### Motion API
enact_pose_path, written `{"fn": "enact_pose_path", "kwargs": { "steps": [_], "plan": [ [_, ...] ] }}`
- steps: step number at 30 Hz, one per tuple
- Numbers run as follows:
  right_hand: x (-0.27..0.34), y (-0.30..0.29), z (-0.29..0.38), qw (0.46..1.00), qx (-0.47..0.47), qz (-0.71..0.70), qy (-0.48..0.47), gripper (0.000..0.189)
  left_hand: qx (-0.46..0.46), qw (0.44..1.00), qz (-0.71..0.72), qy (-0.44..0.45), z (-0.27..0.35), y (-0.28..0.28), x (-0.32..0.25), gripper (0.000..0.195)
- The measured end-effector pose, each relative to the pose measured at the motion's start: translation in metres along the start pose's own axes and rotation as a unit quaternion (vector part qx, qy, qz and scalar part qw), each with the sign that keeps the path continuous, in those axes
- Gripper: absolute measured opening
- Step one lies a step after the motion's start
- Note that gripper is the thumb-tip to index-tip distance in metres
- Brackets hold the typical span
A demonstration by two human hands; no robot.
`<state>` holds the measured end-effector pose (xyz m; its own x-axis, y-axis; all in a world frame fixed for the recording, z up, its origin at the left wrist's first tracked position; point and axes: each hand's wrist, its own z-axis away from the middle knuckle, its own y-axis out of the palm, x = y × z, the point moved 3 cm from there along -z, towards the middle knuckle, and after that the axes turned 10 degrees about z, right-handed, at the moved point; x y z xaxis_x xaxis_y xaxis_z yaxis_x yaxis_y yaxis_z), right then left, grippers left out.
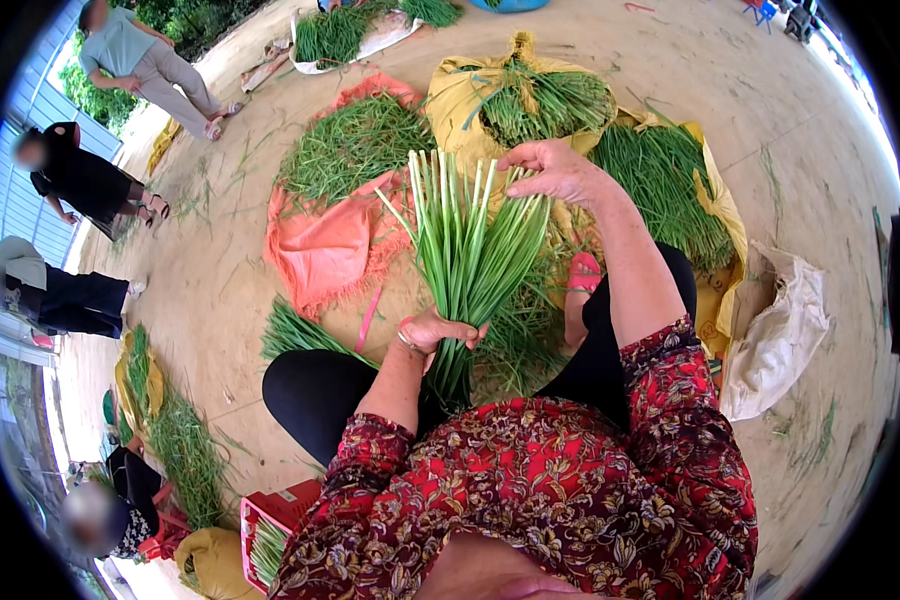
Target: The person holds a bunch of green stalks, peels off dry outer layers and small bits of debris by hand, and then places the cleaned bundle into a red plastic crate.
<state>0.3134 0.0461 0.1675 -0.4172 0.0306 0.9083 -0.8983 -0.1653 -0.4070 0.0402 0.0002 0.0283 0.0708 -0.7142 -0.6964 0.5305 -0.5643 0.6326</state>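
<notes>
My left hand grips the middle of a bunch of long green stalks with pale ends, held upright before my lap. The pale ends fan out at the top. At the bunch's upper right, my right hand touches the pale tips with thumb and fingers; whether it pinches a stalk is unclear. Beyond the bunch, a tied yellow woven sack holds more stalks. To its right, a dense pile of green stalks lies on yellow sacking. Loose greens cover a pink-red woven sack at the left.
Loose leaves lie between my feet, and a small bundle is beside my left knee. A white sack is on the right. A red plastic crate with stalks stands at lower left. Several people stand or sit along the left.
</notes>
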Motion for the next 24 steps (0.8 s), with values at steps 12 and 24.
{"fn": "enact_pose_path", "kwargs": {
  "steps": [12,24],
  "plan": [
    [0.015,-0.008,0.004,0.952,-0.200,-0.219,-0.077,0.022,-0.048,0.994,-0.025,0.098,-0.001,-0.016,-0.003,0.037],
    [-0.018,-0.013,0.016,0.800,-0.330,0.501,0.002,0.021,-0.006,0.978,0.118,0.174,-0.002,-0.016,-0.021,0.051]
  ]
}}
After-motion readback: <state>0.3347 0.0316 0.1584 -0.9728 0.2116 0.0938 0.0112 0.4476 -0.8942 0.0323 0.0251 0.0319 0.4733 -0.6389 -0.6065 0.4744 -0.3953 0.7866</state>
